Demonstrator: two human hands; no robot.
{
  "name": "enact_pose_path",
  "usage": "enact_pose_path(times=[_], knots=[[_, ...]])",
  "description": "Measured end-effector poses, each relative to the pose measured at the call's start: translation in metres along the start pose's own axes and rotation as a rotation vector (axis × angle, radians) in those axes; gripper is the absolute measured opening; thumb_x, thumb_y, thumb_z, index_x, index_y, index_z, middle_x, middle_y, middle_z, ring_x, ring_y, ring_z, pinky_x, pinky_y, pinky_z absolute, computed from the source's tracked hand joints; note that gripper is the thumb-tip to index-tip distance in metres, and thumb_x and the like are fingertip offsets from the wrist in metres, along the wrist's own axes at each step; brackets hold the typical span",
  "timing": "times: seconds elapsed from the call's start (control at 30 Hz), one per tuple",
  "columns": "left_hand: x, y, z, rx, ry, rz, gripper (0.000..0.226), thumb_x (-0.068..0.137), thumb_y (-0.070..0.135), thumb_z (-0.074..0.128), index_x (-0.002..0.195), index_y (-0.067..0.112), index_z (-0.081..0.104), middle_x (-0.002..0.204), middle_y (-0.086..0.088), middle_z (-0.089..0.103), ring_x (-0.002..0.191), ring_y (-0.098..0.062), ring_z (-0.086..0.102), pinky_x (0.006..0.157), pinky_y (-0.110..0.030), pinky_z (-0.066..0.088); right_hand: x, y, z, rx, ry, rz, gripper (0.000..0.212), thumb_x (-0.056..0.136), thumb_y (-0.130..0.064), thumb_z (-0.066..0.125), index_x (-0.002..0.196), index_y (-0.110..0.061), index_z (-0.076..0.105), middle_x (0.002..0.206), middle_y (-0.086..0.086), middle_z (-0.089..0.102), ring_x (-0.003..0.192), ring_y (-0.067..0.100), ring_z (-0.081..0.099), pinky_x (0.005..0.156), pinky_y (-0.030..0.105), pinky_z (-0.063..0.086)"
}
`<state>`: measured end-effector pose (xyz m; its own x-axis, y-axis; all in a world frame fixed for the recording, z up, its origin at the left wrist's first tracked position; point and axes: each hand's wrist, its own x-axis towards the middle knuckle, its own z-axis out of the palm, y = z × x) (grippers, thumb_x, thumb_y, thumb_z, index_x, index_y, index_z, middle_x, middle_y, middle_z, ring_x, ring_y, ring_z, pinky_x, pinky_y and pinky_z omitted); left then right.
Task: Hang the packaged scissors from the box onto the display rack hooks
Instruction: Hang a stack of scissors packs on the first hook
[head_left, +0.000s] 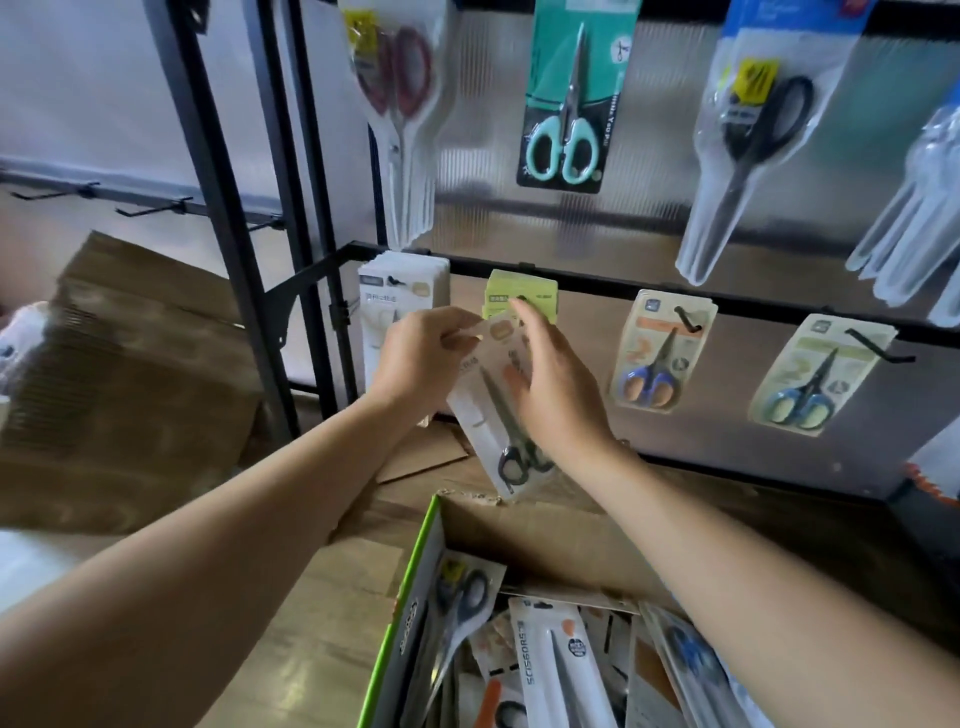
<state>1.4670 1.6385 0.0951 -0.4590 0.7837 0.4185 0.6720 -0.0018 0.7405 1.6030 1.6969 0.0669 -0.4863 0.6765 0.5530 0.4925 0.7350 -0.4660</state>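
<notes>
**Item in hand.** One packaged scissors (485, 415), a white card with black handles, was held tilted in the air in front of the lower rail (753, 309) of the display rack. It was above the far edge of the box (410, 587) and not yet on any hook. Its top edge sat just below the green-card stack (519, 288) and right of the white-card stack (400, 291).

**Hands.** The left hand (423, 353) pinched the card's upper left corner. The right hand (553, 387) gripped the right edge, thumb on the front and fingers behind, the index finger reaching up towards the hook of the green stack.

**Already hung, lower rail.**
- White-card stack
- Green-card stack
- An orange-card pair (662, 353)
- A pale green-card pair (813, 371)

**Already hung, upper row.**
- Red-handled packs (402, 104)
- A teal pair (566, 104)
- Black-handled packs (753, 145)
- Clear packs (924, 208) at the right edge

**Outstanding.** Many mixed packs (550, 660) lay heaped in the box. Bare hooks (156, 208) stood on the neighbouring rack to the left.

**Assessment.** The work appeared partly done: every visible hook on the main rack carried stock, but the box looked far from empty. The card matched the white stack's design, so that hook seemed the likely destination.
</notes>
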Motion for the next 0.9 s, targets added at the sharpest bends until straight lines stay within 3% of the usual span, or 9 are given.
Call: enact_pose_path(times=[0.13, 0.2, 0.27, 0.37, 0.5, 0.63, 0.73, 0.8, 0.9], knots=[[0.007, -0.016, -0.021, -0.098, 0.094, -0.035, 0.021, 0.087, 0.016, 0.071, 0.107, 0.016, 0.067, 0.087, 0.012, 0.066, 0.072, 0.006, 0.057, 0.056, -0.004, 0.042, 0.017, -0.012, 0.019, 0.030, -0.020, -0.037, 0.076, 0.095, -0.001, 0.054, 0.148, -0.045, 0.020, 0.140, 0.003, 0.049, 0.103, 0.026, 0.061, 0.076, 0.047, 0.057], [0.009, -0.027, -0.027, -0.124, 0.146, -0.056, 0.025, 0.087, 0.020, 0.070, 0.110, 0.019, 0.060, 0.087, 0.015, 0.059, 0.076, 0.004, 0.057, 0.060, -0.007, 0.044, 0.023, -0.017, 0.028, 0.042, -0.006, -0.040, 0.075, 0.095, -0.003, 0.054, 0.145, -0.048, 0.021, 0.133, 0.003, 0.052, 0.102, 0.024, 0.060, 0.076, 0.047, 0.056], [0.013, -0.035, -0.032, -0.172, 0.198, -0.090, 0.027, 0.090, 0.018, 0.067, 0.114, 0.018, 0.055, 0.090, 0.013, 0.057, 0.076, 0.002, 0.057, 0.059, -0.008, 0.044, 0.031, -0.021, 0.038, 0.059, 0.003, -0.031, 0.072, 0.096, -0.006, 0.055, 0.149, -0.043, 0.023, 0.129, 0.003, 0.053, 0.098, 0.020, 0.060, 0.076, 0.039, 0.055], [0.020, -0.041, -0.040, -0.171, 0.267, -0.094, 0.024, 0.092, 0.012, 0.064, 0.109, 0.023, 0.050, 0.083, 0.019, 0.053, 0.072, 0.004, 0.056, 0.057, -0.005, 0.042, 0.042, -0.029, 0.051, 0.060, 0.005, -0.029, 0.076, 0.096, -0.008, 0.057, 0.153, -0.039, 0.018, 0.121, 0.002, 0.055, 0.077, 0.011, 0.057, 0.061, 0.025, 0.050], [0.035, -0.049, -0.048, -0.170, 0.306, -0.143, 0.019, 0.094, 0.012, 0.060, 0.109, 0.020, 0.050, 0.080, 0.016, 0.055, 0.072, 0.003, 0.053, 0.053, -0.007, 0.040, 0.053, -0.037, 0.064, 0.072, 0.013, -0.023, 0.069, 0.096, -0.008, 0.058, 0.150, -0.037, 0.027, 0.128, 0.001, 0.054, 0.079, 0.008, 0.057, 0.066, 0.027, 0.053], [0.047, -0.055, -0.052, -0.151, 0.293, -0.164, 0.014, 0.095, 0.011, 0.057, 0.109, 0.015, 0.054, 0.079, 0.013, 0.059, 0.069, 0.003, 0.052, 0.049, -0.004, 0.037, 0.062, -0.040, 0.075, 0.049, -0.003, -0.007, 0.068, 0.097, -0.007, 0.056, 0.152, -0.031, 0.026, 0.128, 0.005, 0.054, 0.085, 0.010, 0.054, 0.063, 0.022, 0.042], [0.056, -0.059, -0.051, -0.114, 0.240, -0.174, 0.018, 0.096, 0.012, 0.056, 0.114, 0.017, 0.056, 0.098, 0.004, 0.065, 0.076, -0.005, 0.057, 0.051, -0.008, 0.038, 0.066, -0.039, 0.081, 0.035, -0.019, 0.030, 0.069, 0.098, -0.005, 0.053, 0.154, -0.030, 0.022, 0.132, 0.006, 0.051, 0.088, 0.009, 0.047, 0.062, 0.019, 0.037], [0.059, -0.060, -0.051, -0.049, 0.214, -0.167, 0.028, 0.095, 0.010, 0.053, 0.122, 0.019, 0.056, 0.115, 0.000, 0.064, 0.095, -0.013, 0.059, 0.064, -0.014, 0.038, 0.070, -0.038, 0.085, 0.035, -0.037, 0.059, 0.073, 0.097, 0.002, 0.049, 0.154, -0.030, 0.018, 0.135, 0.006, 0.048, 0.090, 0.008, 0.043, 0.066, 0.021, 0.038], [0.060, -0.062, -0.052, 0.070, 0.161, -0.143, 0.046, 0.093, 0.005, 0.048, 0.137, 0.018, 0.050, 0.136, -0.001, 0.053, 0.118, -0.017, 0.052, 0.077, -0.005, 0.025, 0.077, -0.038, 0.093, -0.004, -0.040, 0.056, 0.073, 0.097, 0.002, 0.049, 0.155, -0.028, 0.017, 0.141, 0.008, 0.045, 0.088, 0.007, 0.042, 0.071, 0.022, 0.040]])
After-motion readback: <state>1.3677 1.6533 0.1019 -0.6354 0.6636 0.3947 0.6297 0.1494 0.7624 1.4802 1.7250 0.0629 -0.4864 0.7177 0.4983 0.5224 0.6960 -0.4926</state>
